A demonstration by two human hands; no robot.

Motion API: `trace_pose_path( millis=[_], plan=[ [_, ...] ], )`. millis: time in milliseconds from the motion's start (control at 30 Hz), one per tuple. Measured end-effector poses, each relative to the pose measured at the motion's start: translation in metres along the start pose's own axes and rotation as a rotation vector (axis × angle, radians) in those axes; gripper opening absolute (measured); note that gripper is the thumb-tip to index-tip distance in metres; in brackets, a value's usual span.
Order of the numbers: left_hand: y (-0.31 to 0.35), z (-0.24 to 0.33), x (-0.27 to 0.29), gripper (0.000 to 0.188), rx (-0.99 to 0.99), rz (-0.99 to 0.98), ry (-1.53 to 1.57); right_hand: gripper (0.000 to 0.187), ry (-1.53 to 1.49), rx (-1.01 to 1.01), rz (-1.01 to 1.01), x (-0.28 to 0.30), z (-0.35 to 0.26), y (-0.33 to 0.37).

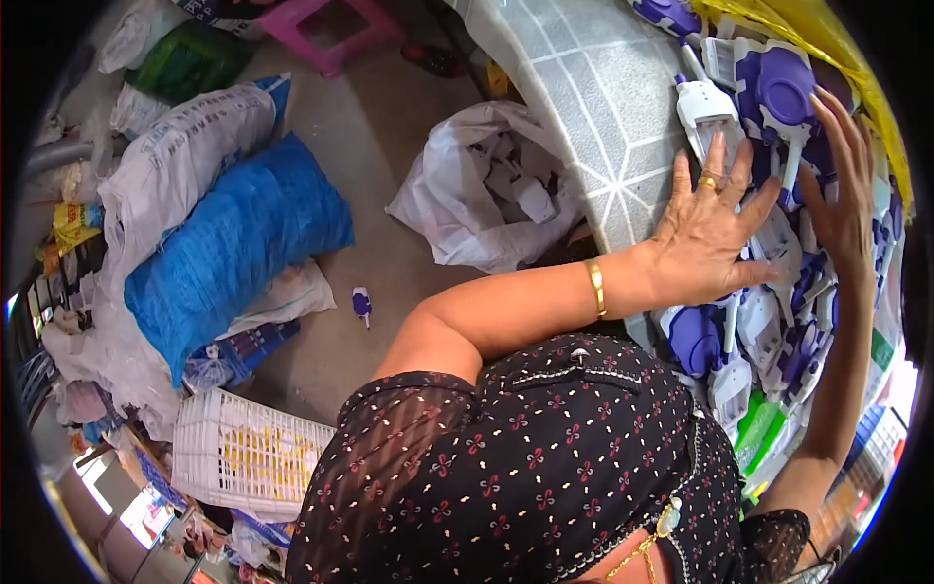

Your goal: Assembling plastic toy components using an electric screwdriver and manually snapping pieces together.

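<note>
A heap of white-and-purple plastic pieces [691, 341] with narrow stems, their kind unclear to me, lies on the right side of the grey table [574, 88]. My left hand [708, 219], with a ring and a gold bracelet, lies spread across the heap's near-left edge. Its fingertips touch a white piece with a rectangular recess [702, 105]. My right hand [839, 185] reaches over the heap from the right, fingers long and apart, beside a piece with a round purple disc [786, 95]. Neither hand grips anything that shows.
Left of the table stands an open white sack [438, 195] of white pieces. A blue sack [243, 234] and a white sack [185, 146] lie farther left. One purple-and-white piece [361, 304] is on the floor. A pink stool [336, 39], white basket [248, 453] and yellow sheet [827, 44] also show.
</note>
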State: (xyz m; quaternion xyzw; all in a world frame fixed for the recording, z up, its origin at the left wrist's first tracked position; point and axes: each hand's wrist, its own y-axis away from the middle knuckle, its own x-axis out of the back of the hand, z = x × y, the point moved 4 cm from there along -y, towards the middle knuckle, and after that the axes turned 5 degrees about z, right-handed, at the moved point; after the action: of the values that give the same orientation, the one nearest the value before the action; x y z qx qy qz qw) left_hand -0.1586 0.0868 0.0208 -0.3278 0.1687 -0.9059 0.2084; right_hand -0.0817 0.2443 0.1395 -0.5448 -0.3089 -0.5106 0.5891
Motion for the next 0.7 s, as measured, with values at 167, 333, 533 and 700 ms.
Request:
trace_pose_path(
  millis=[167, 333, 533, 700],
  plan=[
    [0.052, -0.020, 0.079, 0.046, -0.343, 0.374, 0.116, 0.051, 0.118, -0.064, -0.028, 0.062, 0.023, 0.059],
    [0.109, -0.135, 0.140, 0.012, 0.596, 0.503, 0.227, 0.033, -0.073, -0.559, -0.145, 0.117, 0.115, 0.266],
    [0.189, -0.225, 0.076, 0.049, 1.484, 0.556, 0.966, 0.043, -0.053, -0.719, -0.058, 0.117, 0.015, 0.187],
    [0.072, -0.132, 0.114, 0.071, 0.306, 0.668, -0.028, 0.049, -0.141, -0.574, -0.064, 0.101, -0.025, 0.152]
  ],
)
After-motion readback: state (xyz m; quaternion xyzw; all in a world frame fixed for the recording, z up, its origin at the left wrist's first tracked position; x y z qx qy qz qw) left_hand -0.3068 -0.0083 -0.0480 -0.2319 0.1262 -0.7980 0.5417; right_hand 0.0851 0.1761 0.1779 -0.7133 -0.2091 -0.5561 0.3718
